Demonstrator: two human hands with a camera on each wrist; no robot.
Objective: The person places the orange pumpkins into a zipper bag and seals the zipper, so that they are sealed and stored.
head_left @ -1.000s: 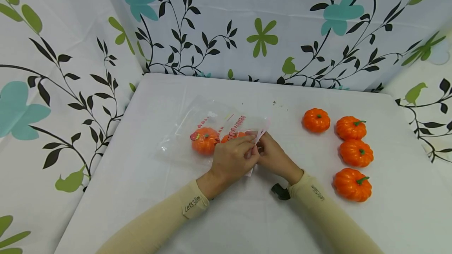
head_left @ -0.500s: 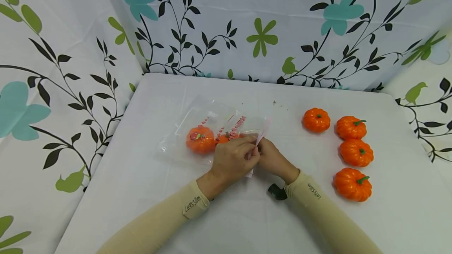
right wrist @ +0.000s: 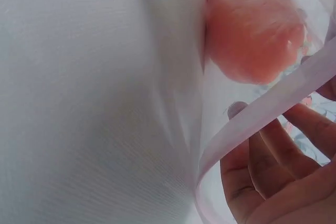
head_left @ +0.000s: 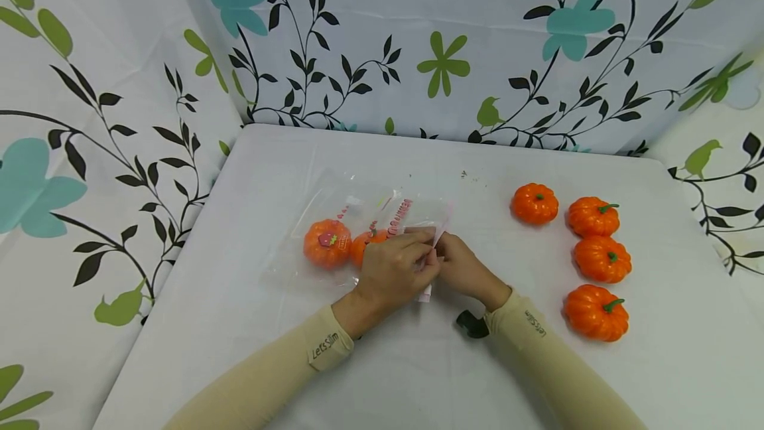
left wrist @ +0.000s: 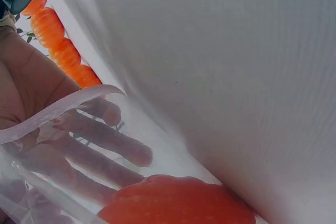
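A clear plastic bag [head_left: 398, 216] with red printing and a pink strip along its mouth lies mid-table. Inside it sit two orange toy pumpkins: one shows whole [head_left: 325, 247], while the other [head_left: 365, 245] is partly covered by my left hand [head_left: 394, 271]. That left hand pinches the bag's edge at the mouth; the right wrist view shows its fingers [right wrist: 286, 150] bent at the pink strip [right wrist: 262, 111]. My right hand [head_left: 468, 276] reaches into the mouth. Through the plastic in the left wrist view, its fingers [left wrist: 107, 135] extend straight toward a pumpkin [left wrist: 181, 203].
Several more orange pumpkins stand on the right of the white-covered table [head_left: 418, 370]: one farther left [head_left: 534, 204] and a column [head_left: 603, 259] near the right side. A black camera [head_left: 473, 325] sits at my right wrist. Patterned cloth [head_left: 370, 32] hangs behind.
Both pumpkins inside the bag have shifted left, away from the mouth. The left hand stays at the bag's edge, and the right hand has barely moved.
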